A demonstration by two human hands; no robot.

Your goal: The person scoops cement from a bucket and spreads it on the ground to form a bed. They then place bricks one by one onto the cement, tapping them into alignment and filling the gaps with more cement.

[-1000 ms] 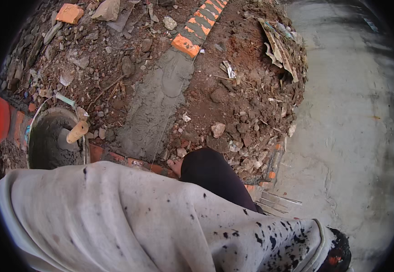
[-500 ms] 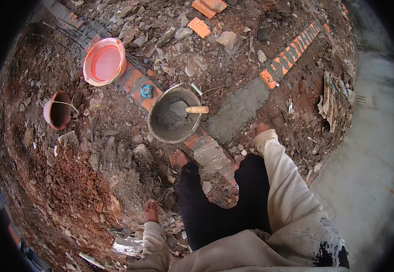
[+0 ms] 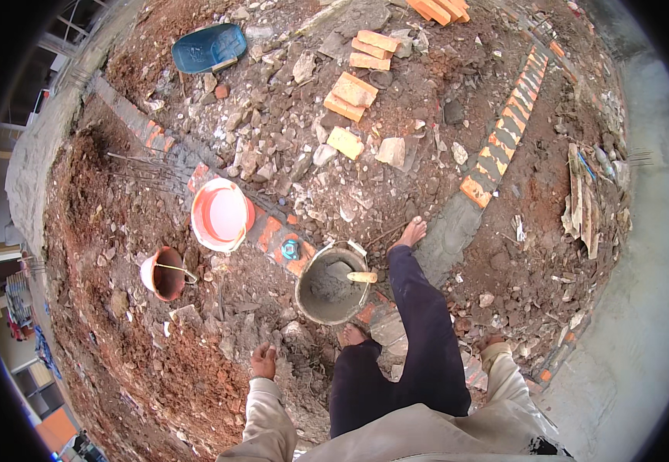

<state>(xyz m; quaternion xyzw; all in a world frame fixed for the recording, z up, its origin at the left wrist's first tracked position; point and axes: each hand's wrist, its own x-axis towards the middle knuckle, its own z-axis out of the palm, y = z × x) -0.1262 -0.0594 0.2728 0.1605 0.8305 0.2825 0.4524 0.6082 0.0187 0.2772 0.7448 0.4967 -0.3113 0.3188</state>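
My left hand hangs low over the rubble, empty, with loosely bent fingers a little apart. My right hand is low beside my right leg near the brick footing, its fingers too small and partly hidden to read. A mortar bucket with a wooden-handled trowel in it sits just ahead. My bare right foot is stretched forward beside a mortar strip, which leads to a mortar-striped brick course. My left foot is behind the bucket.
A red bucket and small blue tool rest along a brick footing. A tipped pot lies left. Brick stacks, a blue scoop-like tray, rebar and debris surround me; a concrete slab runs right.
The view has widened, bringing brick stacks and the blue tray into sight. My right foot has stepped forward beside the mortar strip. My right hand has moved back beside my leg.
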